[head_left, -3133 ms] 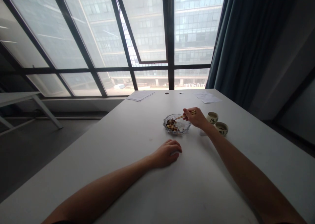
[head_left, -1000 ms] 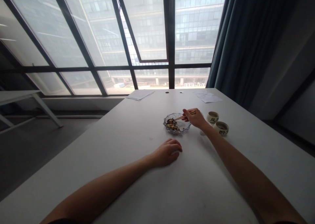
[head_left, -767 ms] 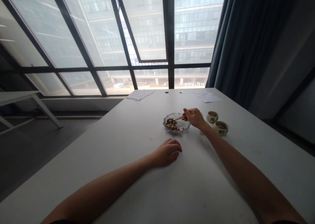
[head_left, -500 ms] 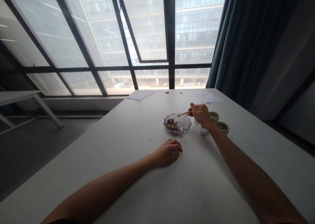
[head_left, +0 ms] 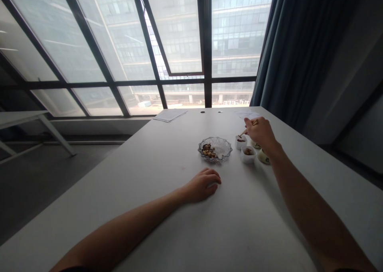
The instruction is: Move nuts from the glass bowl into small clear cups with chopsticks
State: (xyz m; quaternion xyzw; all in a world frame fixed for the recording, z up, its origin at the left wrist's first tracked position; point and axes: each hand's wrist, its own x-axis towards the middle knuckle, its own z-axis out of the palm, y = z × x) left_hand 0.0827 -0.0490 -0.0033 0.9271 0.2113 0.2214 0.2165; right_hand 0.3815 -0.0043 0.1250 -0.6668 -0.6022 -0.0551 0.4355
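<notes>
My right hand (head_left: 260,131) is shut on a pair of wooden chopsticks (head_left: 247,128), their tips at the rim of a small white cup (head_left: 241,142) holding something dark. A second white cup (head_left: 248,155) with brown food stands close by. Two ceramic bowls with dark characters (head_left: 263,156) sit partly hidden behind these cups, under my hand. To the left, a cut-glass dish (head_left: 214,150) holds nuts and brown pieces (head_left: 208,151). My left hand (head_left: 203,186) rests curled on the table, holding nothing, in front of the dish and apart from it.
The white table (head_left: 149,176) runs up to a tall window wall. Papers (head_left: 170,115) lie at its far edge, with another sheet (head_left: 248,114) to the right. A dark curtain (head_left: 287,56) hangs at right. Another white table (head_left: 18,118) stands at far left.
My right hand has moved right and away from the glass dish, with the chopsticks, to above the white cups. My left hand has not moved.
</notes>
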